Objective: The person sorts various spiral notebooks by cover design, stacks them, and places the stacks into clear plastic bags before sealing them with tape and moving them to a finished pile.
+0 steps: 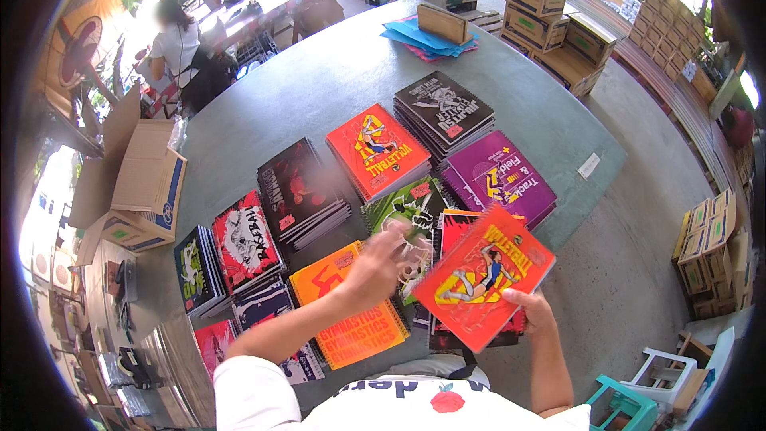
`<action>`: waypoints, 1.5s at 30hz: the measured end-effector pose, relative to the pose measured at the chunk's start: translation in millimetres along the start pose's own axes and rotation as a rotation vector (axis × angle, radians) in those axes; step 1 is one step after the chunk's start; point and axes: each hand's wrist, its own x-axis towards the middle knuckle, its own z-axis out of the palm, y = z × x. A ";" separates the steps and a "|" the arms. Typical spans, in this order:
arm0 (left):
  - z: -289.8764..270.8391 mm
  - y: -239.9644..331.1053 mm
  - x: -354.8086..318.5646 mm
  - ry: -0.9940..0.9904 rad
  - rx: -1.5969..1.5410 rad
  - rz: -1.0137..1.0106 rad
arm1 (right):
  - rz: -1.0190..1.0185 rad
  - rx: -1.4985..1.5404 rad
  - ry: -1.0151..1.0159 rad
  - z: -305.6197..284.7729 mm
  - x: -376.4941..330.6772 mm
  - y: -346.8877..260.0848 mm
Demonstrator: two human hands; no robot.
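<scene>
My right hand (531,309) grips the lower right edge of an orange-red spiral notebook (467,311), with the thumb on its cover. The notebook is tilted over a stack near my body and hides much of it. My left hand (377,266) is smeared by motion, its fingers too blurred to read. It is above a green-and-black notebook (411,206), and an orange-yellow notebook (359,343) lies below that wrist. Farther off are another orange-red notebook stack (383,140), a purple stack (503,168) and a black-and-grey stack (443,104).
More stacks stand to the left: dark red-and-black (299,183), red-and-white (243,239) and dark green (195,271). Blue sheets under a wooden block (443,24) lie at the table's far end. An open carton (144,183) sits left, plastic stools (622,403) lower right. Two people sit beyond.
</scene>
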 end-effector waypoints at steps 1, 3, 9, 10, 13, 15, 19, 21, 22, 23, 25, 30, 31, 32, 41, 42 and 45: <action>-5.4 -1.8 8.2 0.071 0.114 -0.118 | 0.063 0.101 0.035 2.4 -2.5 0.6; -20.7 -9.5 25.8 0.033 0.163 -0.520 | 0.068 0.138 0.034 -1.6 -3.6 10.2; -16.0 -45.5 34.1 0.216 -0.099 -0.886 | 0.096 0.297 -0.223 -5.0 -13.6 5.5; -20.7 -66.7 25.7 0.253 -0.175 -0.743 | 0.091 0.305 -0.234 3.0 -13.3 3.3; -14.9 -19.1 56.1 0.212 -0.240 -0.725 | -0.003 0.194 -0.009 7.6 -9.6 7.2; -0.2 -18.5 56.3 0.260 0.257 -0.468 | -0.014 0.170 0.025 8.7 -10.0 13.2; -3.9 -51.7 50.7 0.090 -0.133 -0.903 | -0.018 0.207 0.023 5.3 -4.3 27.0; -8.3 -50.8 52.7 0.169 -0.212 -0.840 | 0.061 0.269 0.038 4.3 -3.5 26.5; -9.5 -48.4 50.6 0.218 -0.042 -0.772 | 0.062 0.274 0.038 6.3 -5.8 27.8; -18.3 -34.4 58.2 0.268 -0.017 -0.685 | 0.056 0.284 0.040 6.6 -7.0 27.2; -60.0 9.8 83.8 0.274 0.056 -0.399 | 0.037 0.299 0.049 5.5 -8.3 26.9; -126.2 125.8 167.0 -0.652 -0.223 0.453 | 0.092 0.371 0.083 -4.2 -8.7 32.3; -93.4 141.6 172.5 -0.854 -0.255 0.501 | 0.133 0.517 -0.034 -13.5 -8.3 32.1; -64.1 162.1 172.7 -1.045 -0.271 0.531 | 0.129 0.515 -0.038 -12.7 -9.8 30.4; 99.1 -48.1 266.1 -0.134 0.714 -0.315 | -0.070 0.033 0.009 -10.9 -26.1 46.3; 105.5 -61.3 259.5 -0.095 0.729 -0.205 | -0.095 0.136 0.039 -10.8 -28.2 48.7; 92.9 -80.6 249.4 -0.230 0.789 -0.017 | -0.039 0.268 0.094 -3.2 -28.4 40.4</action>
